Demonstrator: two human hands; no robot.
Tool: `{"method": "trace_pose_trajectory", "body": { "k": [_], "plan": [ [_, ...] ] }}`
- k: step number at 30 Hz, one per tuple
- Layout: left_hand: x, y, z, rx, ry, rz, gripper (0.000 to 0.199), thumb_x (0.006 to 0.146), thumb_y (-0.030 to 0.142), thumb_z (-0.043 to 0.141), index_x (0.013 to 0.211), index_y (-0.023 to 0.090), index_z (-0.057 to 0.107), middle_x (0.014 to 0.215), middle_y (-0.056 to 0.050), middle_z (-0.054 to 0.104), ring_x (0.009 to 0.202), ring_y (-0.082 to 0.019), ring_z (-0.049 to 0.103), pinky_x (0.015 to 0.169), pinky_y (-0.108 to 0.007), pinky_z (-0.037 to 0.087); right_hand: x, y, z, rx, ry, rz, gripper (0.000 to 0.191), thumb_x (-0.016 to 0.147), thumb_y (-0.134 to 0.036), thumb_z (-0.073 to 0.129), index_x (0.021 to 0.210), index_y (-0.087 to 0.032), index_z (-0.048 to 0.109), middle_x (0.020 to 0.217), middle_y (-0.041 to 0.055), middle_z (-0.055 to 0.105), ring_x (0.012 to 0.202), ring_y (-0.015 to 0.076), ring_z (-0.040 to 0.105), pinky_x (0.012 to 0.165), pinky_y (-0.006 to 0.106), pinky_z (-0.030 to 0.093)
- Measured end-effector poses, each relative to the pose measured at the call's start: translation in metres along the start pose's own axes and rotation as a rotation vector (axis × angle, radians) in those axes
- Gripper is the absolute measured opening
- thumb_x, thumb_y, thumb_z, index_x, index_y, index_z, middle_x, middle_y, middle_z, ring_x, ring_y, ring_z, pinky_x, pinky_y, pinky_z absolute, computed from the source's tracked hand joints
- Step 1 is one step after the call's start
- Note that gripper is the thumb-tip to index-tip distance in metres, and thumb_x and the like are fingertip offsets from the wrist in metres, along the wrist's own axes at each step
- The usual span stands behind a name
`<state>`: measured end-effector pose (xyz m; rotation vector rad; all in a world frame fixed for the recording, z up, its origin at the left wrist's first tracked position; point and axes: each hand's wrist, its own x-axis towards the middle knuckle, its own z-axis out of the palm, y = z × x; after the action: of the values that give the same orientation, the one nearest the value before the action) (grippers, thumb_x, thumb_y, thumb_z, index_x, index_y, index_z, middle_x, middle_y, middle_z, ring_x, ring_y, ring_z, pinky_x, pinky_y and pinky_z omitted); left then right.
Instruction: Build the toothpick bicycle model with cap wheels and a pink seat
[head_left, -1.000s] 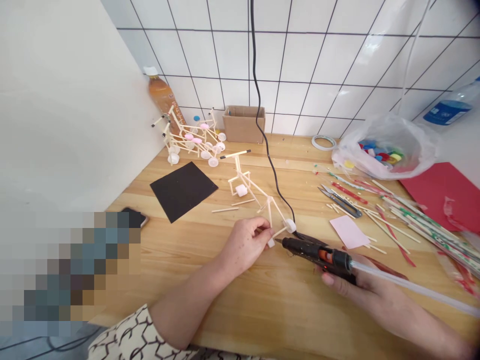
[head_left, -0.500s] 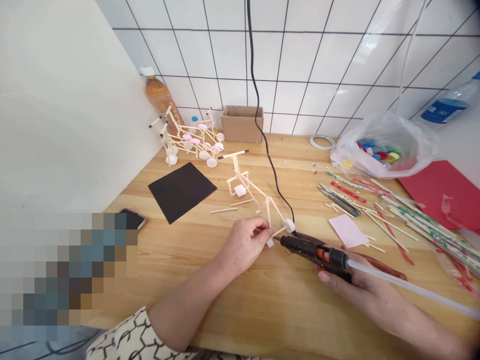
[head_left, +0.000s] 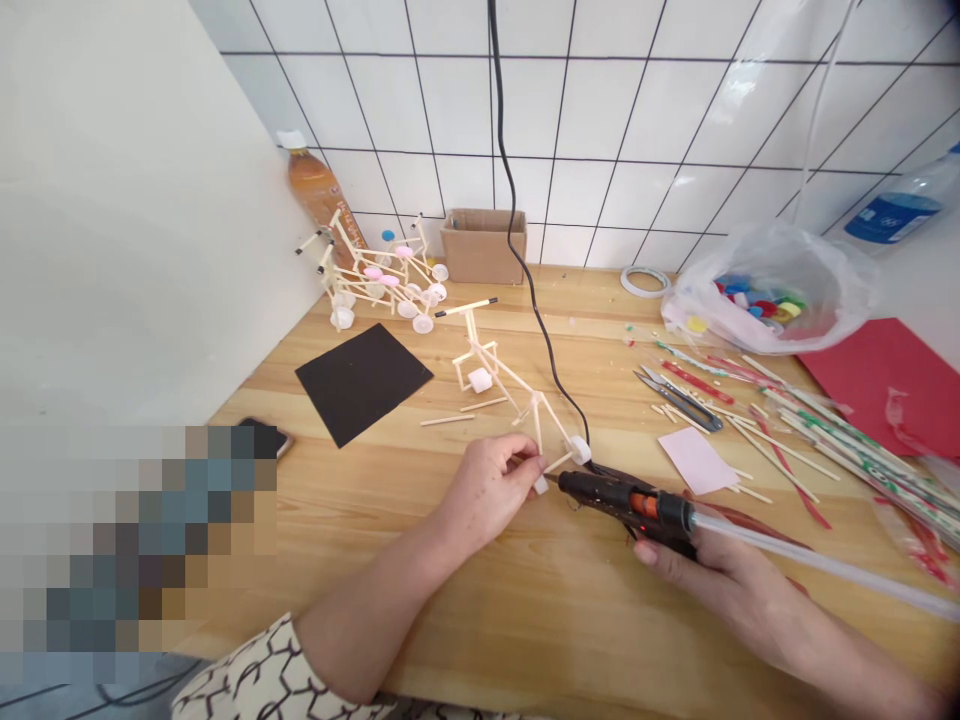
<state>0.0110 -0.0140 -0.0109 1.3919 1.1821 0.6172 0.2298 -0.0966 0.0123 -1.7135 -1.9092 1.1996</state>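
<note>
My left hand (head_left: 501, 490) pinches the near end of a small wooden-stick bike model (head_left: 538, 398), beside a white piece (head_left: 541, 485) at its lower corner. The model has a black-tipped handlebar, and a white wheel (head_left: 580, 450) is at its right corner. In my right hand (head_left: 716, 575) is a black hot glue gun (head_left: 626, 505), with a long clear glue stick (head_left: 810, 565) coming out of its back. The gun's nozzle points left, right by my left fingertips at the stick joint. Whether it touches is too small to tell.
Finished-looking stick models (head_left: 386, 280) stand at the back left beside a tea bottle (head_left: 319, 185). Snips (head_left: 681, 400), loose sticks (head_left: 780, 450) and a pink card (head_left: 697, 460) lie on the right. A black cord (head_left: 531, 290) crosses behind the model. Black card (head_left: 365, 382) lies left.
The glue gun has shifted slightly left, its nozzle closer to the pinched joint, and the glue stick's tail has risen a little. My left hand keeps its hold on the model.
</note>
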Motion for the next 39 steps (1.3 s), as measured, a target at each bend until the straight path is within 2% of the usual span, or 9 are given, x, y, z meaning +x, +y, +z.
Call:
{"method": "trace_pose_trajectory", "body": {
  "k": [15, 21, 30, 39],
  "plan": [
    [0.0, -0.001, 0.0, 0.019, 0.004, 0.005, 0.017, 0.077, 0.029, 0.054, 0.068, 0.016, 0.06, 0.064, -0.001, 0.061, 0.058, -0.014, 0.06, 0.061, -0.027, 0.05, 0.001, -0.004, 0.0, -0.025, 0.011, 0.008, 0.052, 0.084, -0.047, 0.05, 0.132, -0.026, 0.048, 0.129, 0.0049, 0.056, 0.115, 0.0307, 0.052, 0.101, 0.045, 0.037],
    [-0.001, 0.0, 0.0, 0.008, 0.008, 0.005, 0.017, 0.076, 0.03, 0.055, 0.067, 0.016, 0.059, 0.063, -0.001, 0.06, 0.058, -0.014, 0.06, 0.06, -0.026, 0.05, 0.0, -0.004, 0.0, -0.033, 0.017, 0.012, 0.051, 0.086, -0.045, 0.048, 0.133, -0.024, 0.046, 0.133, 0.0058, 0.052, 0.121, 0.0288, 0.047, 0.104, 0.046, 0.034],
    [0.0, 0.001, 0.0, 0.01, 0.011, -0.011, 0.017, 0.076, 0.03, 0.055, 0.067, 0.016, 0.059, 0.062, -0.001, 0.06, 0.058, -0.014, 0.059, 0.061, -0.027, 0.051, 0.002, -0.01, 0.0, -0.033, 0.039, 0.007, 0.048, 0.084, -0.044, 0.051, 0.129, -0.026, 0.051, 0.122, 0.0065, 0.061, 0.108, 0.0305, 0.057, 0.096, 0.047, 0.043],
    [-0.001, 0.002, 0.0, 0.0, 0.007, -0.024, 0.017, 0.077, 0.029, 0.056, 0.066, 0.016, 0.058, 0.062, -0.001, 0.06, 0.059, -0.014, 0.06, 0.061, -0.027, 0.051, -0.002, 0.0, -0.002, 0.069, 0.052, 0.073, 0.051, 0.083, -0.047, 0.051, 0.128, -0.022, 0.053, 0.119, 0.0058, 0.063, 0.111, 0.0303, 0.055, 0.095, 0.045, 0.044]
  ]
}}
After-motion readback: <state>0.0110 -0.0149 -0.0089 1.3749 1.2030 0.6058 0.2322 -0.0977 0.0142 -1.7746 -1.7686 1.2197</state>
